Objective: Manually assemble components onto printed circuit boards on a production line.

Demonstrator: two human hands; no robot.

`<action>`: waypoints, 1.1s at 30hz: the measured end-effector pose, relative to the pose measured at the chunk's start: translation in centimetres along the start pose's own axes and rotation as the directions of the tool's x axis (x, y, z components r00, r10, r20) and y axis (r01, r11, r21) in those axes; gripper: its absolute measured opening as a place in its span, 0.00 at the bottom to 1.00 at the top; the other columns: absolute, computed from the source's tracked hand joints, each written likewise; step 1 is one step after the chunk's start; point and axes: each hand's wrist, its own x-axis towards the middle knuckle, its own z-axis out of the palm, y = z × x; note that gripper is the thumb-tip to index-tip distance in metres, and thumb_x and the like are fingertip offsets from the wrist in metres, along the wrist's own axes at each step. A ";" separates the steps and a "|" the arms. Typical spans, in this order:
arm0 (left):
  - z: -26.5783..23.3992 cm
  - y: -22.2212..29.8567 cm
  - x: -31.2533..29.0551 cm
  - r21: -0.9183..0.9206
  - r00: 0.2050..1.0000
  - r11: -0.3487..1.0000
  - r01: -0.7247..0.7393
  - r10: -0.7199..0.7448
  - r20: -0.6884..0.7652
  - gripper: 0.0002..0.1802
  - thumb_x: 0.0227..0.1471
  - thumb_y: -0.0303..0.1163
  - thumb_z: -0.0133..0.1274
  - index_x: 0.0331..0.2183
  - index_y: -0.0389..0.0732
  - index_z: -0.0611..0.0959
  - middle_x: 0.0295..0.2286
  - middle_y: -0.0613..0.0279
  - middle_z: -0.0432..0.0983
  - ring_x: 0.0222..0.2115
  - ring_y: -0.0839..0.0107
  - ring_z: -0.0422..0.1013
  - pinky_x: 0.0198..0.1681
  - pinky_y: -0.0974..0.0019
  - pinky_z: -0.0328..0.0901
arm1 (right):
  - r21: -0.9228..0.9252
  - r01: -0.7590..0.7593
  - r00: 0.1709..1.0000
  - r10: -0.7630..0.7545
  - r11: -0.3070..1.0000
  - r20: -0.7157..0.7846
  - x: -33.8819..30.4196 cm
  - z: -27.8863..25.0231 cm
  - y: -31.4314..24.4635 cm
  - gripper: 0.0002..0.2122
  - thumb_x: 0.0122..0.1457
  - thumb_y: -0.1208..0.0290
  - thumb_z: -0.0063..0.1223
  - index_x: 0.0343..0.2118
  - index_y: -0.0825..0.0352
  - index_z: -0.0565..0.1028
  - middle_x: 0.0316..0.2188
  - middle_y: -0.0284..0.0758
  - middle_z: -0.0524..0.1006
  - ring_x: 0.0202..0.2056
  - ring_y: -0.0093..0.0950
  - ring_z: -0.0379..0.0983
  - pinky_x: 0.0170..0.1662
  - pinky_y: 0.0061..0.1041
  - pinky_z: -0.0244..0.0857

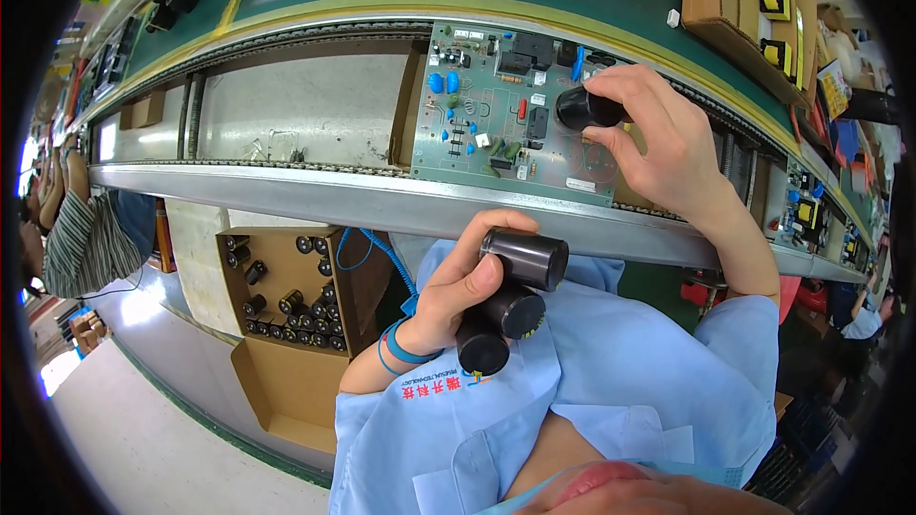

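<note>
The right hand (670,138), nearer the circuit board (434,157), pinches a black cylinder (582,110) at that board's right half, long axis seemingly left to right (contact unclear), while the left hand (453,294) grasps three other cylinders (528,261)

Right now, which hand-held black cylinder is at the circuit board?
The single cylinder in the right hand; the other three are bunched in the left hand, clear of the board.
</note>
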 end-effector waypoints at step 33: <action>2.7 -0.1 2.6 -0.123 0.989 0.982 0.146 -0.144 0.027 0.26 0.60 0.46 0.46 0.52 0.41 0.63 0.44 0.47 0.66 0.37 0.65 0.72 0.19 0.70 0.70 | 0.235 -0.219 0.975 0.206 0.947 0.080 -2.5 -3.4 1.8 0.17 0.45 0.83 0.60 0.41 0.68 0.76 0.40 0.39 0.75 0.41 0.37 0.74 0.41 0.27 0.69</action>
